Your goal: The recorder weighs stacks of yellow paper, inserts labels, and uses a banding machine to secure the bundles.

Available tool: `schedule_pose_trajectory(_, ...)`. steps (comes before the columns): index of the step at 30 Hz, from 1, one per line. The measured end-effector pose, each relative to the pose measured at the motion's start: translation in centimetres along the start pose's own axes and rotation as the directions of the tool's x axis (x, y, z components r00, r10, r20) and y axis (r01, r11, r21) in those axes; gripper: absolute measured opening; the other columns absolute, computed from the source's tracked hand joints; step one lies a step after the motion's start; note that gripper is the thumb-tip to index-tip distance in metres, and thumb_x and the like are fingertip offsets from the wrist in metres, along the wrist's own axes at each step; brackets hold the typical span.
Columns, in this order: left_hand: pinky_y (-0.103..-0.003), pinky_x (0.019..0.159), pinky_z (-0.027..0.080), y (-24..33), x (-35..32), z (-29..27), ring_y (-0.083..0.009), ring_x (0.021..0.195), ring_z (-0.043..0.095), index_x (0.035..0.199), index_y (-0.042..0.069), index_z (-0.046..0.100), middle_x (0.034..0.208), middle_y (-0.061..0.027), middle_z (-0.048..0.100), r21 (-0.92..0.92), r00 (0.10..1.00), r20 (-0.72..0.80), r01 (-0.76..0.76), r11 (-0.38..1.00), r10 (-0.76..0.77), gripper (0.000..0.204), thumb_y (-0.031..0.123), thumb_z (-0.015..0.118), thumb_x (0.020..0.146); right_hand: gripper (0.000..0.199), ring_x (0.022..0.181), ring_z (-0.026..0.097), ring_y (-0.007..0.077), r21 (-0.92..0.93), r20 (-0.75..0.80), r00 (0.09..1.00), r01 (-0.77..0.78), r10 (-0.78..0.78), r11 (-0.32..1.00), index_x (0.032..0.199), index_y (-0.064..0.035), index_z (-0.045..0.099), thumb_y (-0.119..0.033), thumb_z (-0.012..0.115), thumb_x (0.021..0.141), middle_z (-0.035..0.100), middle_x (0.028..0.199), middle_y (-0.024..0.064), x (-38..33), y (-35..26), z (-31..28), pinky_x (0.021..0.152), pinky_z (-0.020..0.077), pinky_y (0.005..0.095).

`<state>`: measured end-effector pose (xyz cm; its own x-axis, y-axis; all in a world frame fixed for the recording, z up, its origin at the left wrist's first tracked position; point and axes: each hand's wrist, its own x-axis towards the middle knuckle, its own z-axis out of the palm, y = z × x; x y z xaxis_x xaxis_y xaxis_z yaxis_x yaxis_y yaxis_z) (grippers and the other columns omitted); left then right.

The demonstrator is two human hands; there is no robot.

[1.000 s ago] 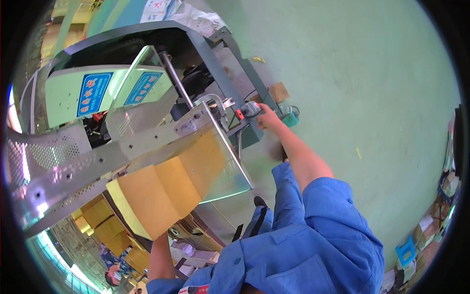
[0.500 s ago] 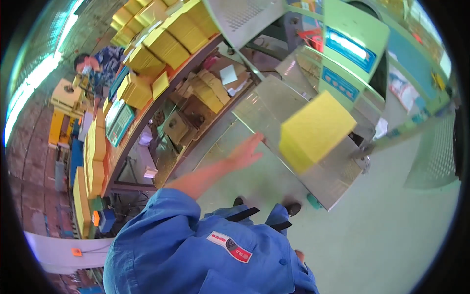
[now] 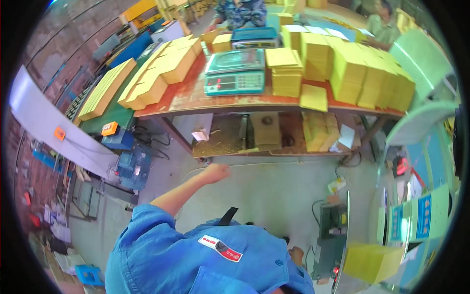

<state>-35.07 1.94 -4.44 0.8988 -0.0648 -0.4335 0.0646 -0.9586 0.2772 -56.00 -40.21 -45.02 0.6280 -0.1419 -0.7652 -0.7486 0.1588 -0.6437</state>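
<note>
Loosely curled, the left hand [image 3: 215, 173] is held over open floor [image 3: 230, 196], before the edge of the red table [image 3: 195, 84]; the right hand's [image 3: 296, 257] grip cannot be told; the yellow stack [image 3: 372, 263] is seen lower right.

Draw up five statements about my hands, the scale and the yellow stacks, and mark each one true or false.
1. The left hand is over the red table's top. False: it is in front of the table, on the wearer's side.
2. The teal scale stands on the red table. True.
3. A yellow stack stands just right of the scale. True.
4. The yellow block at the picture's lower right is on the red table. False: it is well apart from the table.
5. The right hand is in full view. False: only a small part shows beside the blue jacket.
</note>
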Motion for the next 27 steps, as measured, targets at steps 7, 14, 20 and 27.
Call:
schedule_pose_trajectory(7,-0.039,0.085,0.051,10.4,12.3,2.5,-0.03,0.096,0.065,0.114,0.0,0.061,0.102,-0.0184,0.067,-0.18,0.869,-0.153,-0.493,0.851,0.471,0.038,0.024,0.063,0.084,0.016,0.055,0.055,0.0173,0.293,-0.244,0.968,0.129,-0.057,0.947,0.087,-0.0046,0.061,-0.018,0.052,0.089,0.056,0.066,0.007,-1.6,-19.0,-3.0,0.05,0.0511,0.0325)
schedule_pose_trajectory(14,-0.033,0.073,0.054,21.2,21.7,2.0,-0.024,0.096,0.065,0.12,0.0,0.058,0.11,-0.0173,0.064,-0.051,0.687,-0.127,-0.725,0.687,0.716,0.038,0.015,0.064,0.086,0.036,0.066,0.062,0.0269,0.765,-0.388,0.913,0.242,0.127,0.597,0.119,-0.0092,0.05,-0.027,0.058,0.088,0.059,0.097,0.0137,14.8,-32.2,-11.6,0.052,0.051,0.0368)
schedule_pose_trajectory(20,-0.034,0.087,0.051,26.5,27.7,1.1,-0.0229,0.11,0.058,0.127,-0.003,0.053,0.12,-0.0126,0.059,-0.653,0.992,-0.072,-0.125,0.747,0.103,0.042,0.021,0.057,0.093,0.049,0.068,0.063,0.0278,0.744,-0.505,0.829,0.276,0.241,0.609,0.121,-0.0055,0.051,-0.032,0.066,0.084,0.057,0.104,0.0154,26.8,-36.7,-18.9,0.054,0.0512,0.0386)
schedule_pose_trajectory(27,-0.032,0.082,0.051,26.4,31.7,2.0,-0.019,0.103,0.062,0.123,-0.003,0.058,0.115,-0.0115,0.063,-0.631,0.996,-0.079,-0.017,0.775,-0.043,0.033,0.011,0.054,0.093,0.066,0.105,0.063,0.0323,0.122,-0.901,0.434,0.214,0.018,0.969,0.121,0.0007,0.057,-0.036,0.077,0.069,0.064,0.115,0.0203,34.9,-41.5,-27.5,0.087,0.0491,0.0382)
